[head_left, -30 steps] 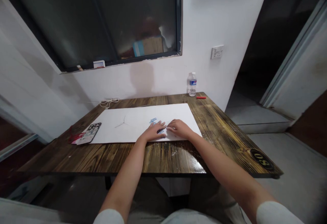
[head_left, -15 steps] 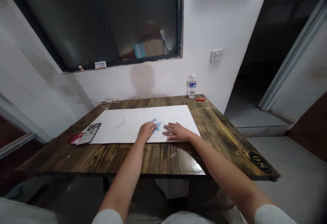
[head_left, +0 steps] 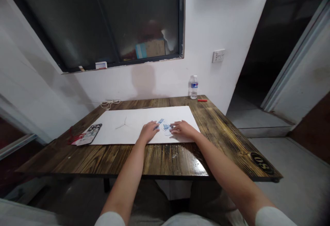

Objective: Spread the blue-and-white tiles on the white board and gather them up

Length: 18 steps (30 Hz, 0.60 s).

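1. Small blue-marked pieces [head_left: 166, 127] lie on the white sheet [head_left: 134, 114] between the hands, in two loose groups.
2. The left group slants from the left fingertips, away and to the right; the other group's long axis is too jumbled to tell.
3. The left hand [head_left: 149, 131], palm down with fingers bent, is nearer the slanting group, at its near end.
4. The right hand [head_left: 183, 130], fingers spread and bent, is nearer the other group, which lies just left of its fingertips.
5. Whether either hand pinches a piece, I cannot tell.
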Each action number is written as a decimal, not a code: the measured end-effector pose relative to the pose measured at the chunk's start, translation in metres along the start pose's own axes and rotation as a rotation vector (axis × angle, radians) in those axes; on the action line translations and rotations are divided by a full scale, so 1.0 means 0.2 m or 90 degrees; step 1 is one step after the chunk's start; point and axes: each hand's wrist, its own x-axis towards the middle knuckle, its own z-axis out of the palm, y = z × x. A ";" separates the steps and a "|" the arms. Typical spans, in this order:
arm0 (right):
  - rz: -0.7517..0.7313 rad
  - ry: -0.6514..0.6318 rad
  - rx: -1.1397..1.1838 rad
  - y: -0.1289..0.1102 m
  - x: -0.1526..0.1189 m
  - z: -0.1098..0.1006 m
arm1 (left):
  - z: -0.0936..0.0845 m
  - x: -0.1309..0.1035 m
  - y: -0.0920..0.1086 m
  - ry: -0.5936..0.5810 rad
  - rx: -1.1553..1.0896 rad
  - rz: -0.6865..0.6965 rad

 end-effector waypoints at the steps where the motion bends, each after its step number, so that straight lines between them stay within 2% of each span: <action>1: -0.008 0.012 0.009 0.01 0.00 -0.01 | -0.01 0.00 -0.01 0.038 0.010 -0.040; 3: -0.030 0.020 0.029 0.03 0.01 -0.02 | -0.03 -0.01 -0.01 0.080 0.012 -0.113; 6: -0.070 -0.025 0.056 0.03 0.01 -0.03 | -0.04 -0.02 0.01 0.037 0.007 -0.171; 8: -0.097 -0.053 0.056 0.02 0.00 -0.02 | -0.04 -0.02 0.05 -0.014 -0.005 -0.132; 12: -0.120 -0.087 0.020 -0.03 0.00 0.04 | 0.01 -0.01 0.08 -0.093 -0.042 0.034; 15: -0.112 -0.109 0.017 -0.06 0.01 0.07 | 0.03 0.00 0.08 -0.128 -0.056 0.065; 18: -0.094 -0.086 0.018 -0.06 0.00 0.07 | 0.03 0.01 0.06 -0.130 -0.073 0.059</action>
